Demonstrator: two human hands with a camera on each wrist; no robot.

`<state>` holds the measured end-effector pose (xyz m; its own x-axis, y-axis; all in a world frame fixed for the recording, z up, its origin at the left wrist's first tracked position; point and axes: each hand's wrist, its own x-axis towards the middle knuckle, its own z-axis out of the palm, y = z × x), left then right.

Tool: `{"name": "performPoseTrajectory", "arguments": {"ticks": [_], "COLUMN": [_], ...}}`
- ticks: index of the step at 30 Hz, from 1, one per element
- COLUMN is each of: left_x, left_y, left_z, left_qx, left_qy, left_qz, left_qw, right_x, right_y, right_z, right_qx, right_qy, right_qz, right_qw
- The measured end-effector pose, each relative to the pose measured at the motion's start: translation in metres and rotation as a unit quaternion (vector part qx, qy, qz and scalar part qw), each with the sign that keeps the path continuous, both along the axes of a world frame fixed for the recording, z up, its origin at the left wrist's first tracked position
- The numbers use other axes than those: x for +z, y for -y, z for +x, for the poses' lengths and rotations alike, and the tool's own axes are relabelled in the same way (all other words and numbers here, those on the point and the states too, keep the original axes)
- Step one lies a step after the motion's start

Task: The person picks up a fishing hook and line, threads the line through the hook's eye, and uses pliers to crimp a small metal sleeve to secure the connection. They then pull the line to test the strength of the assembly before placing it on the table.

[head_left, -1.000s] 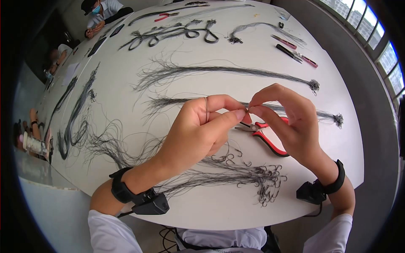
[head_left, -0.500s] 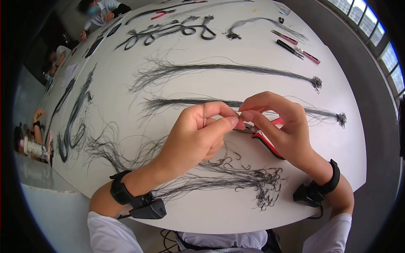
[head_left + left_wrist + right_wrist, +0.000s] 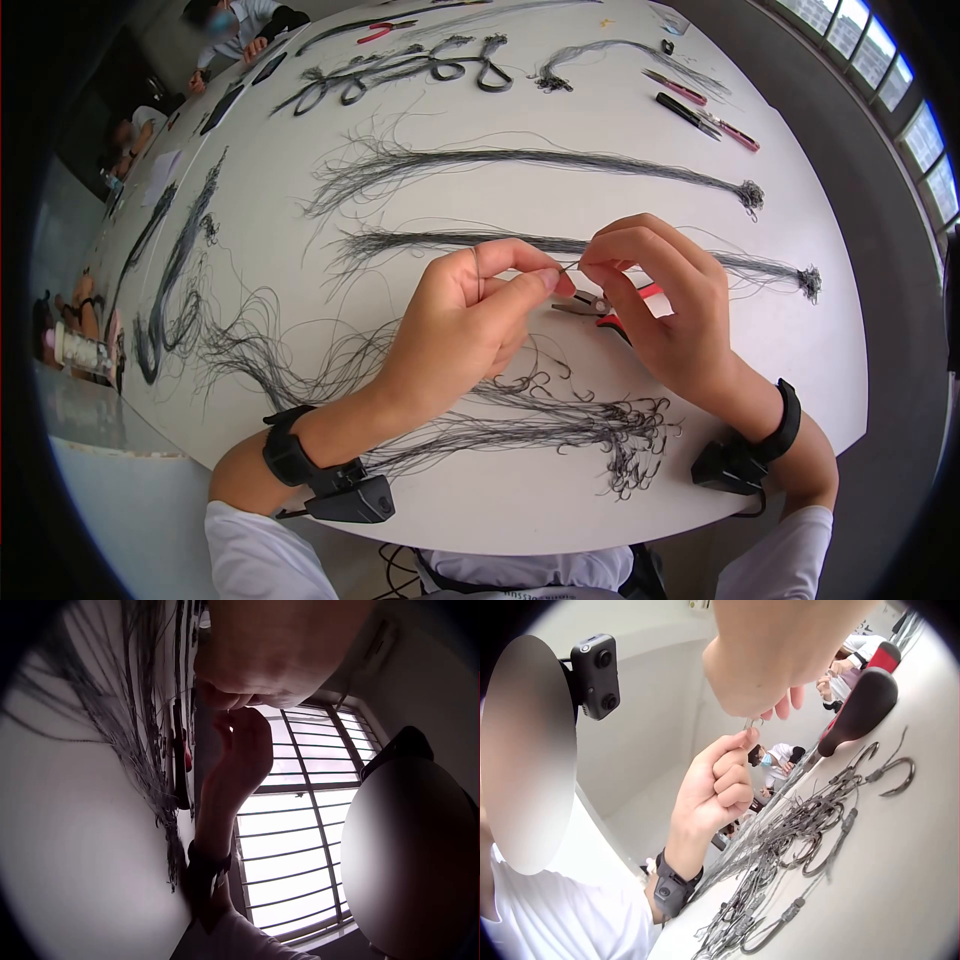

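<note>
Two bare hands, one small piece. Left hand [image 3: 460, 325] pinches a thin dark piece [image 3: 569, 267] between thumb and forefinger; right hand [image 3: 668, 292] has thumb and curled fingers closed on its other end. The piece sits above the table's [image 3: 480, 522] near half; too small to identify.

Beneath the right hand — one pair of red-and-black pliers [image 3: 599, 306], partly covered. Nearer still, one heap of barbless-looking or barbed hooks [image 3: 630, 428], cannot tell which, too tangled to count, tied to dark lines running left.

Beyond the hands, two long bundles, knotted at right: a farther bundle [image 3: 540, 157], a nearer bundle [image 3: 440, 240]. Far right: two pink-handled tools [image 3: 687, 94], one black tool [image 3: 678, 111]. Far left: one second pair of pliers [image 3: 378, 34].
</note>
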<state>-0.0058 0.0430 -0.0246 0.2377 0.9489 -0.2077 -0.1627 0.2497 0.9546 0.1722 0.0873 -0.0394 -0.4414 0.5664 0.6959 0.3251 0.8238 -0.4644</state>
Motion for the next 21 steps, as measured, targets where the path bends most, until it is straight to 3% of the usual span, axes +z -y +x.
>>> {"name": "performPoseTrajectory", "arguments": {"ticks": [16,21], "left_x": [-0.004,-0.004], "left_y": [0.004,0.003], "left_z": [0.003,0.003], "left_qx": [0.004,0.03], "left_qy": [-0.082,-0.103], "left_qz": [0.074,0.106], "left_qw": [0.994,0.989], "right_x": [-0.007,0.003], "right_y": [-0.001,-0.004], "right_z": [-0.001,0.008], "right_qx": [-0.014,-0.042], "right_qy": [-0.028,0.052], "right_qz": [-0.024,-0.025], "right_qw": [0.999,0.997]}}
